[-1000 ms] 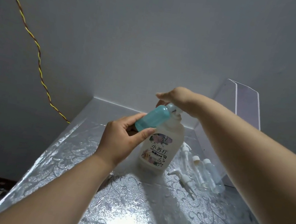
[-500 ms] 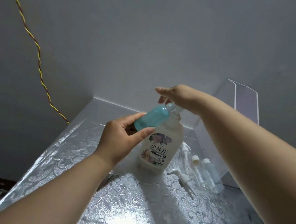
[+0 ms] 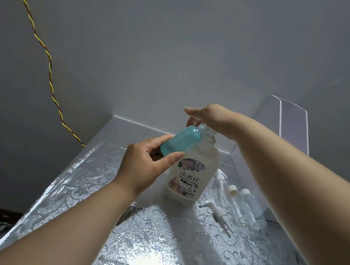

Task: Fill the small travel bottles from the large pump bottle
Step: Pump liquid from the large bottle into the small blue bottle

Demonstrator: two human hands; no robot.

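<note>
Blue travel bottle (image 3: pixel 179 141) gripped by left fingers (image 3: pixel 173 158); right fingers (image 3: pixel 192 111) spread over pump bottle (image 3: pixel 190 175).

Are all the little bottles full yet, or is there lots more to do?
Not yet. Nothing looks finished. In hand: the left hand tilts the blue bottle up to the spout of the big pump bottle, with the right hand on top of the pump. How full the blue one is can't be seen. Left: the clear little bottles lying on the table look empty.
</note>
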